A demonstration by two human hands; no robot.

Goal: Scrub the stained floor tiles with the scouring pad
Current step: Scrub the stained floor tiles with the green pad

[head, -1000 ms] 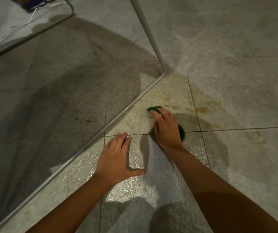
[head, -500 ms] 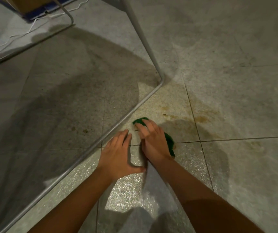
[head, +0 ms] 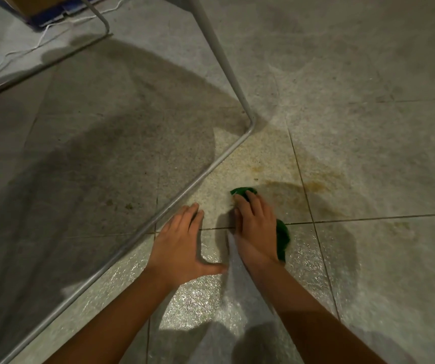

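Scouring pad [head: 282,239]: green, soft, lying flat on the floor tiles [head: 368,158] under my right hand [head: 257,229]. Its far tip shows past my fingertips and its near side bulges out to the right of my palm. It straddles the grout line [head: 368,218] running left to right.

Right hand: palm down on the pad, fingers together and extended, pressing rather than wrapping it; slightly blurred.

Left hand [head: 182,248]: flat on a bare tile, fingers spread forward, thumb out toward the right hand, grasping nothing. It lies just beside the pad hand, apart from it.

Stains [head: 316,186]: brownish-yellow patches on the tiles just beyond and to the right of the pad, on both sides of a grout line running away from me.

Metal frame [head: 198,179]: thin pale tube, one leg coming down from the top, bending at the floor, then running diagonally toward lower left, passing just left of my left hand.

Wet sheen [head: 192,298]: glistening tile between my forearms.

Far upper left: a white cord [head: 14,57] on the floor.
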